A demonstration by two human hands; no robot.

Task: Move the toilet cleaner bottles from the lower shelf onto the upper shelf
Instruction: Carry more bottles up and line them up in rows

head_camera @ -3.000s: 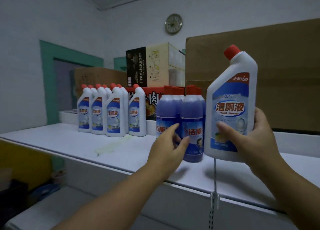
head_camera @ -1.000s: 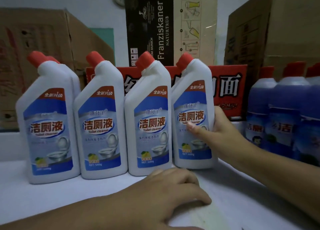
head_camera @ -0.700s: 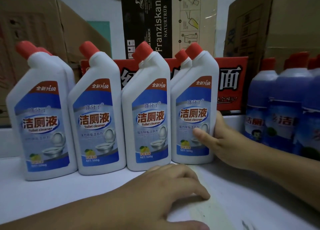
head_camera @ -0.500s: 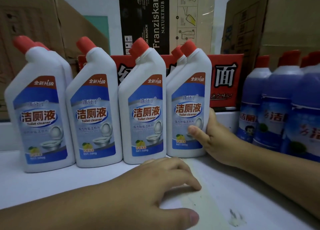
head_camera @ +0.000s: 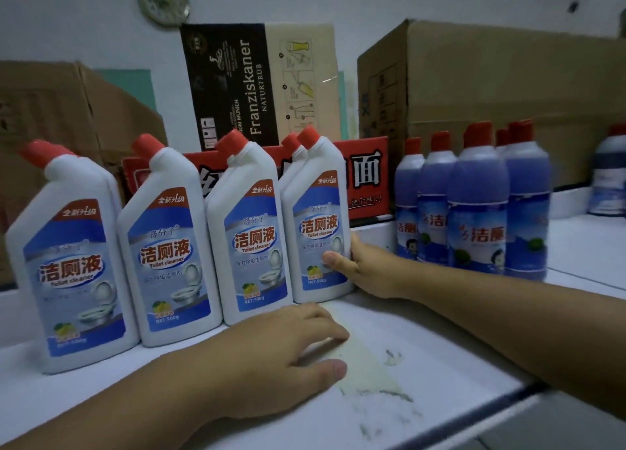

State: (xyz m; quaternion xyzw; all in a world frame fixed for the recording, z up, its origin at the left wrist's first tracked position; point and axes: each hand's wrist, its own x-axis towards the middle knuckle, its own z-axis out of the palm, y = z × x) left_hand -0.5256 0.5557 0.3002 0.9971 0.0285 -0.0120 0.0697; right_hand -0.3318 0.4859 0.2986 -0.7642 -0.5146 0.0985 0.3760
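The upper shelf (head_camera: 440, 365) takes up most of what you see, a white surface with a yellowish stain near its front edge, and it is backed by cardboard boxes (head_camera: 491, 94) that serve as a stop for whatever you push in. Against that backing stands your row of white toilet cleaner bottles (head_camera: 169, 246), upright, labels facing you, red caps all leaning the same way. Lined up shoulder to shoulder like this, they take little room and leave space for more (at least one further white bottle stands behind the front row). To the right, a little apart, a cluster of purple bottles (head_camera: 474, 206) keeps its own group, so the two products do not mix.

Your right hand (head_camera: 366, 266) is at the rightmost white bottle (head_camera: 316, 222), thumb on its front label and fingers wrapped around its far side, clamped on its lower body. A low grip like that suits sliding the base flush against its neighbour without tipping it; the two already look to be touching. I judge this bottle is placed and only needs letting go.

Your left hand (head_camera: 271, 358) lies palm down on the shelf in front of the row, fingers loosely together, holding nothing, probably bracing you as you lean in.

The lower shelf is out of sight, so I cannot tell how many bottles remain there.
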